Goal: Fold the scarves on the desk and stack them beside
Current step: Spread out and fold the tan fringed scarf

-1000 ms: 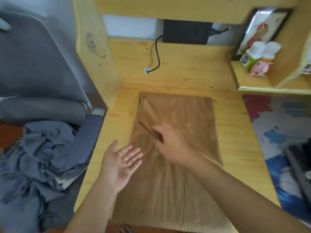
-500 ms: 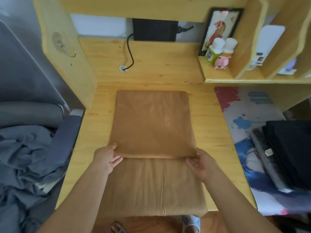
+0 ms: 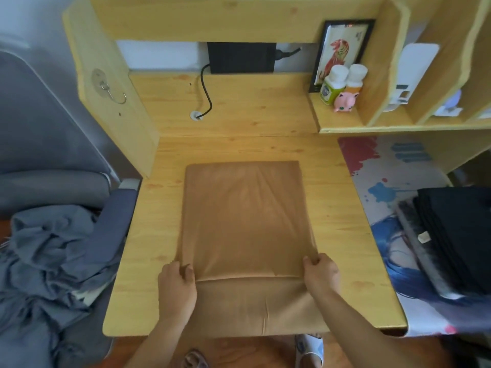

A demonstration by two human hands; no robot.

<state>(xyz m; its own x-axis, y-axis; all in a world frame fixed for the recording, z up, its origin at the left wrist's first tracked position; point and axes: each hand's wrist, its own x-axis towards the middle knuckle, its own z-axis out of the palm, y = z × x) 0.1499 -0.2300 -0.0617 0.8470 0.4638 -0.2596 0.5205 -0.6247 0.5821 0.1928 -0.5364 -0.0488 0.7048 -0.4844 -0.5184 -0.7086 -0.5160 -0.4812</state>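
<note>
**A:** Tan cloth, soft and light by the look of it. How would you expect that scarf (image 3: 245,224) to handle?

**B:** Limp and easy to lift, I'd judge, with a faintly brushed surface that grips itself rather than slides. Nothing fragile about it. It creases where it is pulled: faint drag lines fan from the near corners toward the far edge.

**A:** Where is it lying?

**B:** Flat on the wooden desk (image 3: 342,235), about the middle, with one layer doubled over another. The upper layer's near edge sits short of the desk's near edge, so a strip of the lower layer shows beyond it and droops over the front.

**A:** And the hands?

**B:** The left hand (image 3: 176,285) pinches the near left corner of the upper layer, thumb and fingers curled on the cloth. The right hand (image 3: 321,274) pinches the near right corner likewise.

**A:** Good places to hold?

**B:** I think so; corners keep the edge taut and straight. The dark folded pile (image 3: 457,235) at the right looks the likely stacking place.
</note>
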